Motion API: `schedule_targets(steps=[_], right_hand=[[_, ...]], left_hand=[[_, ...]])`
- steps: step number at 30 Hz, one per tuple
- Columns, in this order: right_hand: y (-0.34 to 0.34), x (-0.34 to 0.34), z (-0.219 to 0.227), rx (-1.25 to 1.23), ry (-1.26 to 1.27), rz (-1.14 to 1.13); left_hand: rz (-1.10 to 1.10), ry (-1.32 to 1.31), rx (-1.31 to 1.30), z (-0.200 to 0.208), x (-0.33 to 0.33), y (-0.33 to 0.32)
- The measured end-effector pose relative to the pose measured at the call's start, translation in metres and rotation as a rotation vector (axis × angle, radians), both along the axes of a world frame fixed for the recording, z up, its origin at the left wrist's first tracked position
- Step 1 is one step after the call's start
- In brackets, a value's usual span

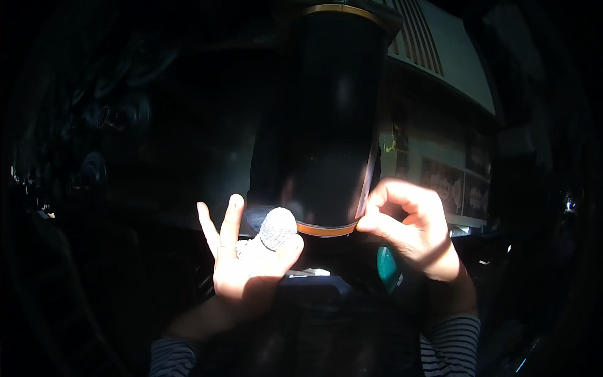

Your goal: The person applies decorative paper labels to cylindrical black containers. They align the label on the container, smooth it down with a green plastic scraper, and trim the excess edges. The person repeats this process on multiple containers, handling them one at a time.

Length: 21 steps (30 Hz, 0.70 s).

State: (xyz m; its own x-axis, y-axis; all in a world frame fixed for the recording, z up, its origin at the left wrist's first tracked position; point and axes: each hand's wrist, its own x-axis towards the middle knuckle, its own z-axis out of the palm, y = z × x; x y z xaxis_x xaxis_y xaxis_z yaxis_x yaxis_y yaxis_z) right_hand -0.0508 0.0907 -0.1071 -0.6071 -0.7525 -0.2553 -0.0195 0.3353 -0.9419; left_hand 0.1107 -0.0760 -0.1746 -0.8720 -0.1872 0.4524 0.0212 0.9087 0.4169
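A long dark, glossy panel (326,125) with an orange lower edge (326,231) stretches away in front of me. My left hand (248,270) is at its lower left corner, holding a bunched white textured cloth (277,229) near the thumb, with two fingers stretched up and apart. Against the cloth lies a dark blue textured patch (259,217), partly hidden. At the lower right corner, my right hand (411,229) pinches the panel's edge between thumb and forefinger. A thin pinkish strip (365,188) runs up that side; whether it is separate from the panel, I cannot tell.
Beneath my right hand shows a green rounded object (387,267). To the right lies a surface with printed pictures (446,185), below a pale panel with brown stripes (452,50). Dim round shapes (116,116) show at the left. Deep shadow hides most surroundings.
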Motion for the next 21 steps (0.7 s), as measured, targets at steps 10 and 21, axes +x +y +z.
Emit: schedule_targets(steps=[10,21], right_hand=[[0.021,-0.01,-0.015,-0.092,0.191,-0.006],[0.016,-0.018,-0.004,-0.134,0.099,0.058]], left_hand=[[0.015,0.286,-0.256,-0.001,-0.042,0.052],[-0.003,-0.158,0.315,0.02,-0.039,0.01]])
